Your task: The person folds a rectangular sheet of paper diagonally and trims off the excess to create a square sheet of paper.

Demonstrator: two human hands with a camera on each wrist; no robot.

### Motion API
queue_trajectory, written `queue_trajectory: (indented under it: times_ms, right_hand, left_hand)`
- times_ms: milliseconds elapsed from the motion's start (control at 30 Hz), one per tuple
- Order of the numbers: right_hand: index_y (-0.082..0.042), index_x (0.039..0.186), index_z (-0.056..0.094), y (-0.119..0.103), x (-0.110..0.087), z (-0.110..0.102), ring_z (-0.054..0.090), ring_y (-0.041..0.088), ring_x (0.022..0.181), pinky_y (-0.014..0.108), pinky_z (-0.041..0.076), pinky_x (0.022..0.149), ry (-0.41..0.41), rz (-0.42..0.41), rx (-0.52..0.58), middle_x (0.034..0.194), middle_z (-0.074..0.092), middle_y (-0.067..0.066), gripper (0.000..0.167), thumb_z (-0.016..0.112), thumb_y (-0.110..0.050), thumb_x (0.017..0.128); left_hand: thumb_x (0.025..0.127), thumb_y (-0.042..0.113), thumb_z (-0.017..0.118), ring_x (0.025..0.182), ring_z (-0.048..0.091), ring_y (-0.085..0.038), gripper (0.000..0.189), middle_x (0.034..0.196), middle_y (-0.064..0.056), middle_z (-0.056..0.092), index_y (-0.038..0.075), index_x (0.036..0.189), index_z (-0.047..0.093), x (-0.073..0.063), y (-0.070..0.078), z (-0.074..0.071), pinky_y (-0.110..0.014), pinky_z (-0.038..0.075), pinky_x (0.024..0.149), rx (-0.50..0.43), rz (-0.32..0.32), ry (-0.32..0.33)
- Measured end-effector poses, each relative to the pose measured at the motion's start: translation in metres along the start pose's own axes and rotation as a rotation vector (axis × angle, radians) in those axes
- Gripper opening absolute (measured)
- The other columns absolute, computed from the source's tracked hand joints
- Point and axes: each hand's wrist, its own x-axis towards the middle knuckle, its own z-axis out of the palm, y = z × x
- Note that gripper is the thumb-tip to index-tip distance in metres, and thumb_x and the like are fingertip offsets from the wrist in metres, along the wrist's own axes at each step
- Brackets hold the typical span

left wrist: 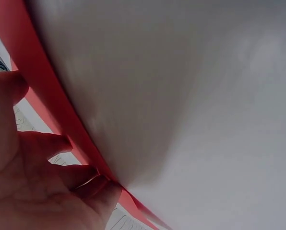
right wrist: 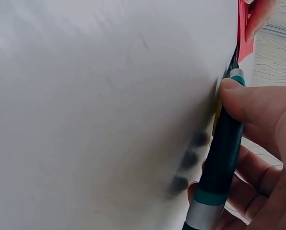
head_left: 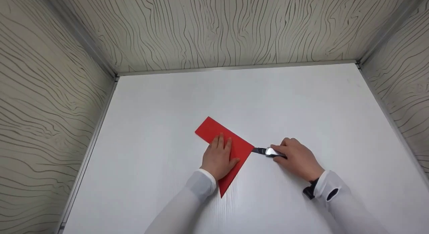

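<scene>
A folded red sheet of paper (head_left: 242, 150) lies on the white table, with a strip to the upper left and a point toward the person. My left hand (head_left: 218, 157) rests flat across it, fingers extended and thumb apart; in the left wrist view the fingertips of this hand (left wrist: 37, 182) touch the red paper (left wrist: 52, 93). To the right, my right hand (head_left: 298, 158) grips a utility knife (head_left: 270, 152). Its dark handle with teal bands shows in the right wrist view, thumb on top of the knife (right wrist: 222, 148). The blade meets the paper's right corner, its tip hidden there.
The white tabletop (head_left: 161, 103) extends around both hands. Wood-grain panels (head_left: 214, 29) stand at the back and both sides, with grey metal rails (head_left: 78, 36) at the corners. A black band (head_left: 311, 189) circles the right wrist.
</scene>
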Motion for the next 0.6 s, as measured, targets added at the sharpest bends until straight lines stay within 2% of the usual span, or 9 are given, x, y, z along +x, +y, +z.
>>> queue_trajectory:
  times_ms: [400,600]
  right_hand:
    - [-0.013,0.130,0.073,0.0007,-0.0010,0.0010,0.048,0.014,0.082,0.030,0.044,0.065,0.003,0.008,-0.004,0.093,0.058,-0.004,0.044,0.082,-0.018,0.087]
    - [-0.013,0.129,0.073,0.0004,-0.0018,0.0012,0.047,0.013,0.081,0.029,0.043,0.064,0.003,0.004,-0.001,0.092,0.057,-0.005,0.044,0.082,-0.018,0.087]
  left_hand:
    - [0.097,0.060,0.058,0.148,0.033,-0.035,0.082,0.164,-0.017,0.031,0.013,0.161,0.035,0.0000,-0.0007,0.0003,-0.043,0.038,0.116,0.004,0.004,-0.008]
    - [0.097,0.057,0.060,0.148,0.033,-0.034,0.083,0.164,-0.015,0.031,0.012,0.161,0.033,-0.0002,0.0012,-0.0034,-0.044,0.034,0.118,-0.030,-0.008,-0.032]
